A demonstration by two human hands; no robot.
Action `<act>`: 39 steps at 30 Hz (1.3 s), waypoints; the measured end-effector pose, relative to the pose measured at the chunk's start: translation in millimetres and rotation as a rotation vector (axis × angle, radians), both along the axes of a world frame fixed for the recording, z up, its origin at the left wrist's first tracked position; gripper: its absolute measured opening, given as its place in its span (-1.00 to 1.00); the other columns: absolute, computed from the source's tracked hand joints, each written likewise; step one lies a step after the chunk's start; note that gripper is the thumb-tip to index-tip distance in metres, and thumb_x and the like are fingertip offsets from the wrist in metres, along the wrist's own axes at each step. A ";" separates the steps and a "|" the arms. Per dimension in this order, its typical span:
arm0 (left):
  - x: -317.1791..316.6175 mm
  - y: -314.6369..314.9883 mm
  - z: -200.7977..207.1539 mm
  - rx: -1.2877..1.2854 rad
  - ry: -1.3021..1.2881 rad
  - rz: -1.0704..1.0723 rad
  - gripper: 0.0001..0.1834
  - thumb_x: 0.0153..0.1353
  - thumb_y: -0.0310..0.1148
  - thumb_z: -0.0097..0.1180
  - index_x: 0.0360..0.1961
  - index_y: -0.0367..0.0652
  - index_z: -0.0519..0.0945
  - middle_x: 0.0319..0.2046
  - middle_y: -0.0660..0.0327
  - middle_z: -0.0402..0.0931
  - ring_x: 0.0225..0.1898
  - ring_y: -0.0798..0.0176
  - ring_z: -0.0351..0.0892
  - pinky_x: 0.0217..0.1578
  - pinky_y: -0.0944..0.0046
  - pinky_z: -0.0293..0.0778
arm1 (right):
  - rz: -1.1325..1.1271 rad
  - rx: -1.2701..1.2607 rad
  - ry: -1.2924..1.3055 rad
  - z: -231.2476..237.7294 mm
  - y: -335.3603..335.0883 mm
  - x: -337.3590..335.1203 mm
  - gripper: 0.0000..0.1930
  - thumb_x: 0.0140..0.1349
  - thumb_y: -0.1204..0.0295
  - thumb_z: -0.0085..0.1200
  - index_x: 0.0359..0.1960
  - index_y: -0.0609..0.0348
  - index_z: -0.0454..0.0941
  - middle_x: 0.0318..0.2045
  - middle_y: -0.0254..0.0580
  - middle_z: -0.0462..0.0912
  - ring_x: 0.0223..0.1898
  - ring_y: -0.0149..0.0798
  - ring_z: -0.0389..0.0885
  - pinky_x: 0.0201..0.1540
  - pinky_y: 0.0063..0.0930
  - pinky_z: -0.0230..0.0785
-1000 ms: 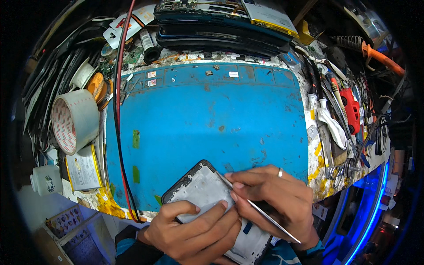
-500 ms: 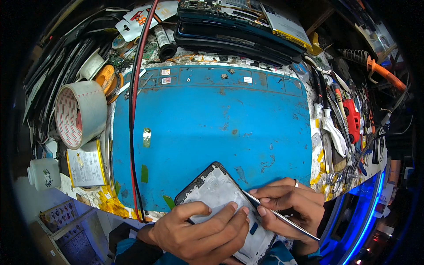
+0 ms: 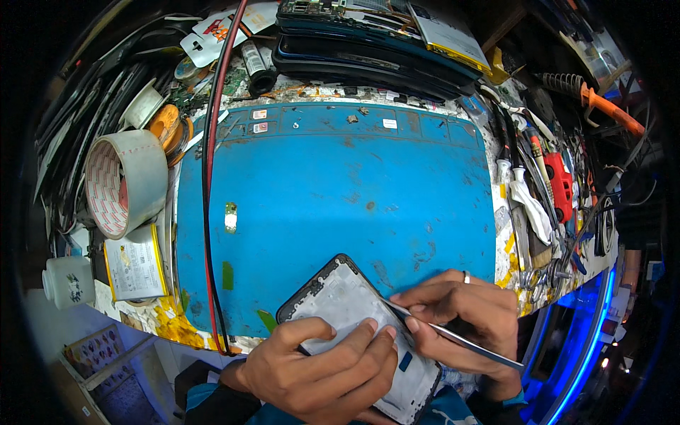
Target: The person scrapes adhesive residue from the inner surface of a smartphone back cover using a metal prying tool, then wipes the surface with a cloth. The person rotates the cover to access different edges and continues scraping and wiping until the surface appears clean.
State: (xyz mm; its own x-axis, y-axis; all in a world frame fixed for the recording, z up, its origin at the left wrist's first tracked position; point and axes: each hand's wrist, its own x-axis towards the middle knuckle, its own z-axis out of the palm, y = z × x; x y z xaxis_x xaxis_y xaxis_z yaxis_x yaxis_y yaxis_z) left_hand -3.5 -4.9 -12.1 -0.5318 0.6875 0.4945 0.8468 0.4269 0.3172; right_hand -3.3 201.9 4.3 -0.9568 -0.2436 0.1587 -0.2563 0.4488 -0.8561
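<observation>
An opened phone frame (image 3: 338, 301), grey inside with a black rim, lies tilted at the near edge of the blue work mat (image 3: 333, 191). My left hand (image 3: 319, 368) lies over its lower half and holds it down with the fingers spread across it. My right hand (image 3: 467, 319), with a ring on one finger, pinches thin metal tweezers (image 3: 453, 336). The tweezer tips touch the frame's inner surface close to my left fingertips.
A large tape roll (image 3: 124, 180) and a small white bottle (image 3: 67, 280) sit at the left. A red and black cable (image 3: 209, 212) runs down the mat's left side. Stacked phones (image 3: 375, 49) lie at the back. Screwdrivers and an orange-handled soldering iron (image 3: 602, 106) crowd the right.
The view has shifted, so mat and clutter sit lower and nearer. My hands stay on the phone frame, and the tweezers have moved slightly along its inside.
</observation>
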 end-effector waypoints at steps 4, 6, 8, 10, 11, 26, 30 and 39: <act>-2.1 1.5 -2.0 0.041 0.024 -0.006 -0.41 0.02 0.40 0.09 -0.45 0.09 0.70 -0.39 0.44 0.72 -0.30 0.48 0.65 -0.33 0.27 0.17 | 0.012 -0.024 -0.011 -1.7 0.7 -4.6 -0.80 -0.02 0.62 0.33 -0.59 0.25 0.48 -0.39 0.11 0.73 -0.36 -0.18 0.73 -0.32 -0.46 0.55; -3.7 1.1 -3.0 0.050 0.038 0.000 -0.43 0.03 0.38 0.10 -0.47 0.09 0.70 -0.41 0.44 0.72 -0.30 0.48 0.65 -0.33 0.27 0.17 | 0.050 -0.015 -0.058 -0.1 3.6 -6.2 -0.82 0.01 0.59 0.31 -0.52 0.30 0.50 -0.35 0.09 0.72 -0.33 -0.14 0.72 -0.27 -0.42 0.53; -4.7 -0.3 -3.7 0.020 0.096 -0.026 -0.44 0.03 0.38 0.10 -0.47 0.09 0.70 -0.41 0.44 0.72 -0.30 0.48 0.65 -0.33 0.27 0.17 | 0.091 -0.064 -0.048 1.3 4.3 -7.3 -0.83 0.08 0.53 0.29 -0.38 0.35 0.54 -0.30 0.06 0.69 -0.28 -0.07 0.69 -0.20 -0.35 0.50; -4.6 -1.0 -3.7 0.014 0.095 -0.031 -0.44 0.04 0.37 0.10 -0.46 0.09 0.70 -0.39 0.44 0.72 -0.29 0.48 0.65 -0.33 0.27 0.17 | 0.040 -0.005 -0.041 0.2 1.8 -9.9 -0.84 0.01 0.60 0.31 -0.53 0.30 0.51 -0.36 0.05 0.72 -0.34 -0.17 0.72 -0.26 -0.42 0.52; -4.4 -1.0 -3.5 0.024 0.069 -0.024 -0.44 0.05 0.37 0.09 -0.45 0.09 0.69 -0.37 0.44 0.72 -0.28 0.49 0.65 -0.33 0.28 0.18 | 0.025 0.055 -0.067 1.1 1.2 -11.2 -0.82 -0.03 0.63 0.31 -0.60 0.27 0.49 -0.40 0.05 0.73 -0.37 -0.21 0.73 -0.30 -0.45 0.53; 3.6 -0.6 -5.1 0.027 0.004 0.029 -0.36 0.11 0.45 -0.02 -0.41 0.10 0.69 -0.34 0.48 0.70 -0.23 0.52 0.62 -0.33 0.30 0.19 | 0.050 -0.052 0.036 0.6 -6.8 -21.0 -0.84 -0.01 0.66 0.27 -0.54 0.29 0.49 -0.39 0.07 0.73 -0.34 -0.15 0.73 -0.28 -0.41 0.55; 2.6 -0.8 -7.2 0.027 0.029 0.000 -0.36 0.13 0.44 -0.04 -0.41 0.10 0.69 -0.35 0.49 0.70 -0.23 0.52 0.61 -0.33 0.30 0.19 | 0.029 -0.001 -0.070 -0.3 -6.4 -23.5 -0.84 -0.01 0.67 0.25 -0.56 0.26 0.48 -0.40 0.10 0.72 -0.32 -0.15 0.74 -0.25 -0.37 0.55; 1.2 0.2 -6.5 0.034 0.012 0.003 -0.37 0.14 0.42 -0.03 -0.42 0.08 0.68 -0.35 0.46 0.71 -0.25 0.51 0.62 -0.33 0.29 0.18 | 0.063 0.060 -0.126 3.5 -1.8 -26.3 -0.84 -0.02 0.68 0.26 -0.59 0.28 0.49 -0.43 0.12 0.71 -0.37 -0.15 0.74 -0.26 -0.39 0.54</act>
